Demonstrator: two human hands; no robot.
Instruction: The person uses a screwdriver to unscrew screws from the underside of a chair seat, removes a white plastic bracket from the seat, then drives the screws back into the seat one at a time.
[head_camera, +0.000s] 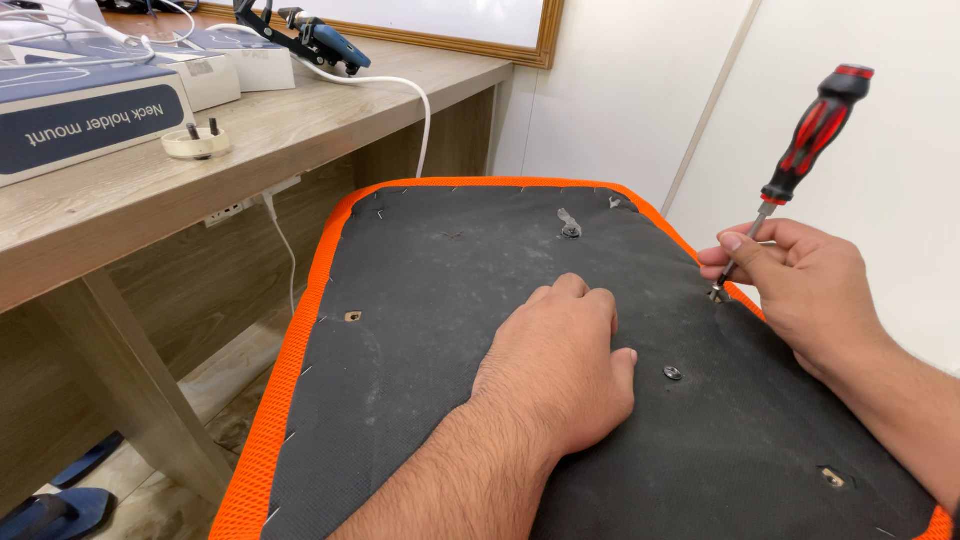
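An upturned chair seat (440, 290), with dusty black fabric stapled over an orange mesh rim, fills the middle of the view. My left hand (560, 365) rests on the fabric with its fingers curled under, holding nothing that I can see. My right hand (795, 285) grips the shaft of a red-and-black screwdriver (815, 125). The screwdriver's tip stands on the fabric near the seat's right edge. A metal screw insert (672, 373) sits just right of my left hand. Other mounting holes show at the left (352, 316) and near right (832, 477).
A wooden desk (300, 120) runs along the left with flat boxes (80, 110), a white plug (197, 142) and a white cable (400, 90) hanging down. Blue slippers (60, 500) lie on the floor under it. A white wall stands right behind the seat.
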